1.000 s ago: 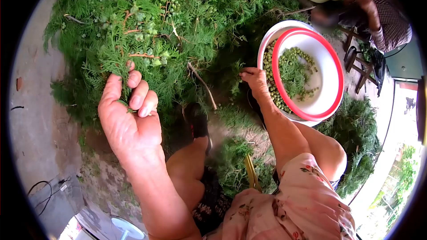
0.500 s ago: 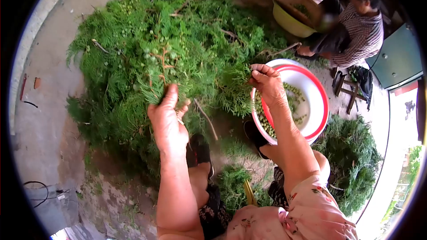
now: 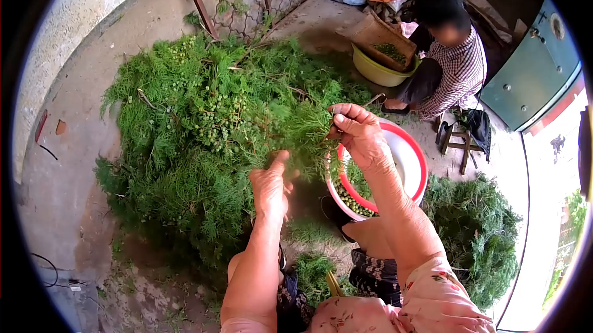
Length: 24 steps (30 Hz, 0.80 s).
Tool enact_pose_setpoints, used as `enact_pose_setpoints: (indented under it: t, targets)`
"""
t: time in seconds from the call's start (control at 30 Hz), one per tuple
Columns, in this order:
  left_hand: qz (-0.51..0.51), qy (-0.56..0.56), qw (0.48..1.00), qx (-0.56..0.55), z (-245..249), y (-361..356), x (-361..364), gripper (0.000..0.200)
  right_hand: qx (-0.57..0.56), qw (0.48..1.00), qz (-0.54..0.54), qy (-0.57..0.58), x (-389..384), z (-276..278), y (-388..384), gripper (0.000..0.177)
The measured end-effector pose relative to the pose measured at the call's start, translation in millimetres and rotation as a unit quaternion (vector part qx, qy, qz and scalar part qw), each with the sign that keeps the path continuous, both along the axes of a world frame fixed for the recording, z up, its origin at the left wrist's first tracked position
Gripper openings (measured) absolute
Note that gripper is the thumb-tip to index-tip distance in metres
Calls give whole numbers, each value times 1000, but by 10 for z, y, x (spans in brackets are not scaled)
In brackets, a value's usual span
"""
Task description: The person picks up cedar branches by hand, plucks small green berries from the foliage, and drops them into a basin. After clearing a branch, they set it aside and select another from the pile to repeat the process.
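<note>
In my right hand (image 3: pixel 364 138) a feathery evergreen sprig (image 3: pixel 307 124) is pinched between thumb and fingers, above the left rim of a white basin with a red band (image 3: pixel 421 159). Small round green cones (image 3: pixel 353 202) lie inside that basin, partly hidden by my forearm and loose greenery. My left hand (image 3: pixel 270 188) is beside the sprig's lower left, thumb raised and fingers loosely apart, slightly blurred, with nothing visible in it. Just beyond it spreads a large heap of cut evergreen branches (image 3: pixel 179 135), with clusters of green cones (image 3: pixel 219 117) on top.
Another person (image 3: pixel 457 61) sits at the upper right by a yellow-green basin (image 3: pixel 377 72) with a tray leaning in it. A small wooden stool (image 3: pixel 460 141) and a teal cabinet (image 3: pixel 534 67) stand farther right. More cut greenery (image 3: pixel 475 234) lies right of my basin.
My view has tilted up, showing more of the wall and the other person. My left hand has moved off the cone-bearing branch, rightward toward the sprig. The right hand still holds greenery.
</note>
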<state>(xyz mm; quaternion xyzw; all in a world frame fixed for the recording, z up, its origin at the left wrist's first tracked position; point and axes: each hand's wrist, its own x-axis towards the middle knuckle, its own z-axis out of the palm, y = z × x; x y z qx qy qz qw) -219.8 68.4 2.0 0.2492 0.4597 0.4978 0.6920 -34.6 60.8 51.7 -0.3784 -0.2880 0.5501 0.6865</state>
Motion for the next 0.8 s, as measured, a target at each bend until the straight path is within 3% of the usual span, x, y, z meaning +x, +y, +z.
enact_pose_setpoints:
  t: [0.33, 0.43, 0.47, 0.57, 0.6, 0.7, 0.73, 0.8]
  targets:
    - [-52, 29, 997, 56, 147, -206, 137, 31, -42, 998, -38, 22, 113, 76, -197, 11]
    - [18, 66, 996, 48, 133, -216, 207, 37, -24, 998, -58, 29, 236, 24, -277, 11]
    - [-18, 112, 990, 87, 76, -149, 181, 59, -37, 997, -65, 37, 282, 23, -323, 9]
    - [44, 137, 984, 100, 13, -109, 221, 62, -41, 993, -98, 50, 413, 5, -477, 8]
    - [88, 141, 984, 71, -5, -103, 275, 58, -34, 993, -100, 55, 485, -53, -495, 7]
    - [50, 150, 978, 135, 98, -194, 352, 44, -46, 993, -102, 42, 658, -51, -624, 8]
    - [23, 197, 964, 175, 147, -240, 385, 33, -48, 993, -104, 39, 685, -12, -678, 8]
    - [40, 288, 922, 254, -109, -175, 440, 29, -46, 993, -110, 17, 732, 88, -780, 11]
